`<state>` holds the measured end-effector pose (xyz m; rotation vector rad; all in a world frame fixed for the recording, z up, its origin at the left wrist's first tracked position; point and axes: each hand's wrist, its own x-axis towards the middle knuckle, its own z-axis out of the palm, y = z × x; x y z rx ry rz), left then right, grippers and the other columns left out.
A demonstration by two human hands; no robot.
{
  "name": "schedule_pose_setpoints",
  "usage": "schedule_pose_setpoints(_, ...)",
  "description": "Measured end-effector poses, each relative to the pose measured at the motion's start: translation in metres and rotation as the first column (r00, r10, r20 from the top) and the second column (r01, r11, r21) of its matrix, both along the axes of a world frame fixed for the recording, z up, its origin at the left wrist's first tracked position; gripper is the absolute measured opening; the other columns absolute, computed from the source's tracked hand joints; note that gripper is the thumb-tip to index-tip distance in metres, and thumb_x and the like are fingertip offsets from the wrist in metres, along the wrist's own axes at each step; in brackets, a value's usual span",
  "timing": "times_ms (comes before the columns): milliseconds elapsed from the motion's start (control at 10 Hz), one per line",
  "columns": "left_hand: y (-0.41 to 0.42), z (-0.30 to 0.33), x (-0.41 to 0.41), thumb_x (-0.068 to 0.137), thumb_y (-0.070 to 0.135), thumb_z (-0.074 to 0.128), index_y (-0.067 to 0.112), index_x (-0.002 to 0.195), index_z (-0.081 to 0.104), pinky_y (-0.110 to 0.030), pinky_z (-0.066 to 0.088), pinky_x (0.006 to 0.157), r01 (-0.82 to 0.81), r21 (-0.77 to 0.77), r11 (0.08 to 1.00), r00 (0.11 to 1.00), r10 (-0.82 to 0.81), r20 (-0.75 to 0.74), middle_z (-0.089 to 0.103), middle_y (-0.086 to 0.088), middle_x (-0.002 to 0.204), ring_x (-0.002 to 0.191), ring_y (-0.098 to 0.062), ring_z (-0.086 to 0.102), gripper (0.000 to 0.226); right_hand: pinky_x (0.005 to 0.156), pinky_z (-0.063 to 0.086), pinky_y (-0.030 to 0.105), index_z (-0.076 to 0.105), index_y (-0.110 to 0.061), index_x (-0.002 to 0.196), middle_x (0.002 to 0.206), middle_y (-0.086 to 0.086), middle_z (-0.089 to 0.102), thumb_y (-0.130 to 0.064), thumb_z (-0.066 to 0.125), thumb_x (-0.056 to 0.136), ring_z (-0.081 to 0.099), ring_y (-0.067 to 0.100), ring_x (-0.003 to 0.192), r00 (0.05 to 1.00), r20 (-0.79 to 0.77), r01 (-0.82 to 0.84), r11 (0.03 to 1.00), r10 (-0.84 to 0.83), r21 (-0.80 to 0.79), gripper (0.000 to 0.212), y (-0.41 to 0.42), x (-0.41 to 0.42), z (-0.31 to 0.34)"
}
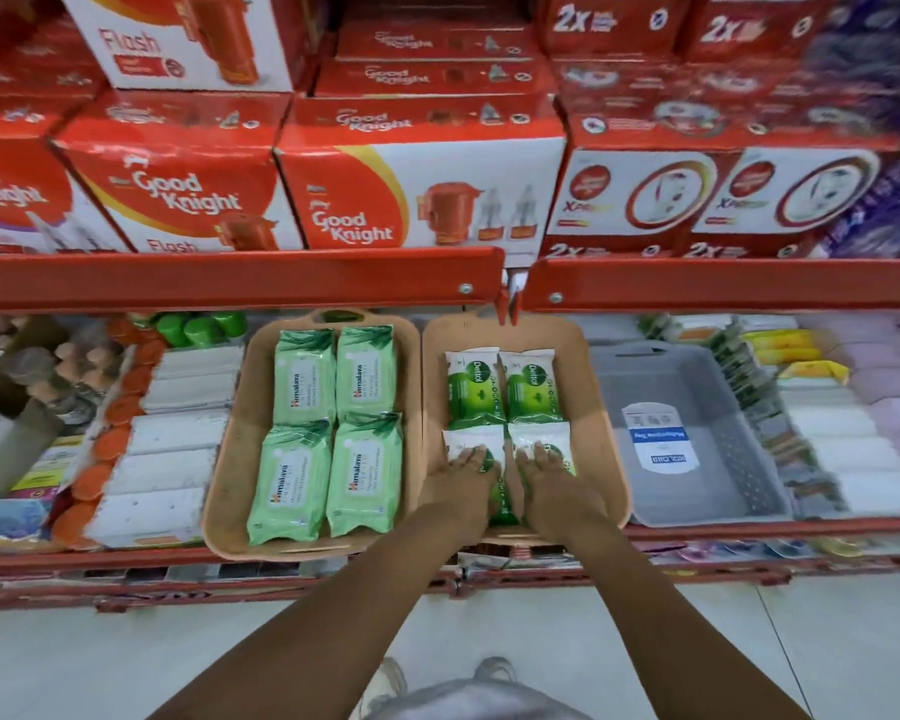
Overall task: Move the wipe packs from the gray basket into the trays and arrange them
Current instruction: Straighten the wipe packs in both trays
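Two beige trays sit side by side on the shelf. The left tray point(230, 459) holds several light-green Himalaya wipe packs point(305, 376) in two rows. The right tray point(601, 433) holds two Dettol packs point(476, 389) at the back and two more at the front. My left hand point(466, 472) lies flat on the front-left Dettol pack point(471, 441). My right hand point(549, 478) lies flat on the front-right Dettol pack point(557, 439). To the right stands the gray basket point(749, 459), showing only a white and blue label point(661, 439) on its bottom.
White packs point(172, 459) and orange-capped items point(107, 444) fill the shelf left of the trays. Assorted small packs point(811, 444) line the shelf right of the basket. A red shelf beam point(230, 280) runs above, with Good Knight boxes point(417, 194) on it. Tiled floor lies below.
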<state>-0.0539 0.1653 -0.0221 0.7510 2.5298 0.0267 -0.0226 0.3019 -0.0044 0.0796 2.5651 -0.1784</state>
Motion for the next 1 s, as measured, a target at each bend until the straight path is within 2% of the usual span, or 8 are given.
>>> schedule_pose_setpoints(200, 0.000, -0.004, 0.001, 0.095, 0.014, 0.049, 0.025, 0.150, 0.013, -0.039, 0.019, 0.117, -0.028, -0.040, 0.999, 1.000, 0.028, -0.012, -0.002, -0.001, 0.160, 0.146, -0.018, 0.004, 0.066, 0.107, 0.041, 0.048, 0.003, -0.021, 0.153, 0.163, 0.003, -0.005, -0.024, 0.038, 0.097, 0.008, 0.022, 0.150, 0.996, 0.089, -0.024, 1.000, 0.022, 0.015, 0.066, 0.008, -0.004, 0.006)
schedule_pose_setpoints(300, 0.009, 0.007, -0.001, 0.094, 0.022, 0.049, 0.019, 0.139, 0.037, -0.039, 0.041, 0.102, -0.063, -0.024, 0.998, 0.994, 0.060, -0.089, 0.028, -0.006, 0.153, 0.135, -0.023, 0.034, 0.047, 0.091, 0.048, 0.040, 0.043, -0.011, 0.135, 0.145, 0.012, 0.045, -0.024, 0.046, 0.093, 0.048, 0.028, 0.130, 0.998, -0.064, 0.023, 1.000, -0.023, 0.003, 0.044, 0.007, -0.013, 0.015)
schedule_pose_setpoints(400, 0.022, 0.017, -0.016, 0.090, 0.013, 0.050, 0.013, 0.135, 0.040, -0.037, 0.044, 0.094, -0.138, 0.045, 0.989, 0.968, 0.145, -0.203, 0.041, -0.008, 0.144, 0.128, -0.023, 0.043, 0.046, 0.087, 0.049, 0.039, 0.049, -0.013, 0.126, 0.131, 0.011, 0.056, -0.020, 0.045, 0.092, 0.055, 0.029, 0.119, 0.972, -0.235, 0.005, 0.998, -0.021, -0.066, 0.035, 0.013, -0.035, 0.016)
schedule_pose_setpoints(500, 0.034, 0.021, -0.039, 0.096, 0.017, 0.042, 0.013, 0.149, 0.016, -0.038, 0.030, 0.109, -0.171, 0.046, 0.984, 0.971, 0.176, -0.164, 0.015, -0.006, 0.158, 0.142, -0.022, 0.021, 0.059, 0.105, 0.042, 0.043, 0.027, -0.013, 0.147, 0.158, 0.007, 0.025, -0.023, 0.037, 0.097, 0.028, 0.023, 0.144, 0.978, -0.205, -0.060, 0.994, 0.039, -0.093, 0.052, 0.019, -0.058, 0.006)
schedule_pose_setpoints(700, 0.032, 0.016, -0.056, 0.097, 0.018, 0.038, 0.015, 0.150, 0.013, -0.038, 0.029, 0.109, -0.228, -0.057, 0.972, 0.972, 0.224, -0.076, 0.002, 0.000, 0.160, 0.144, -0.019, 0.015, 0.058, 0.114, 0.033, 0.043, 0.008, -0.016, 0.152, 0.163, -0.002, 0.002, -0.018, 0.031, 0.098, 0.008, 0.014, 0.149, 0.991, -0.104, -0.083, 0.997, 0.081, -0.006, 0.058, 0.036, -0.070, -0.019)
schedule_pose_setpoints(800, 0.028, 0.012, -0.054, 0.098, 0.021, 0.037, 0.014, 0.150, 0.006, -0.037, 0.018, 0.116, -0.215, -0.074, 0.974, 0.976, 0.211, -0.059, -0.003, -0.001, 0.160, 0.145, -0.019, 0.008, 0.061, 0.118, 0.025, 0.040, 0.004, -0.015, 0.153, 0.163, -0.002, -0.002, -0.019, 0.028, 0.100, 0.004, 0.014, 0.150, 0.993, -0.103, -0.068, 0.998, 0.066, -0.016, 0.058, 0.033, -0.068, -0.018)
schedule_pose_setpoints(900, 0.023, 0.010, -0.051, 0.100, 0.023, 0.033, 0.014, 0.150, 0.001, -0.037, 0.008, 0.118, -0.199, -0.068, 0.978, 0.980, 0.198, -0.032, -0.006, -0.004, 0.160, 0.146, -0.020, 0.001, 0.061, 0.119, 0.021, 0.039, 0.005, -0.012, 0.153, 0.163, 0.002, 0.000, -0.025, 0.026, 0.102, 0.004, 0.018, 0.150, 0.997, -0.073, -0.036, 0.998, 0.033, -0.050, 0.056, 0.030, -0.065, -0.010)
schedule_pose_setpoints(1000, 0.019, 0.026, -0.037, 0.100, 0.025, 0.030, 0.011, 0.149, 0.013, -0.037, 0.021, 0.113, -0.213, 0.102, 0.972, 0.965, 0.226, -0.134, 0.013, -0.009, 0.159, 0.144, -0.024, 0.015, 0.054, 0.107, 0.040, 0.041, 0.032, -0.012, 0.145, 0.153, 0.009, 0.035, -0.028, 0.033, 0.099, 0.035, 0.025, 0.139, 0.959, -0.281, 0.012, 0.997, -0.033, -0.075, 0.049, 0.027, -0.047, 0.004)
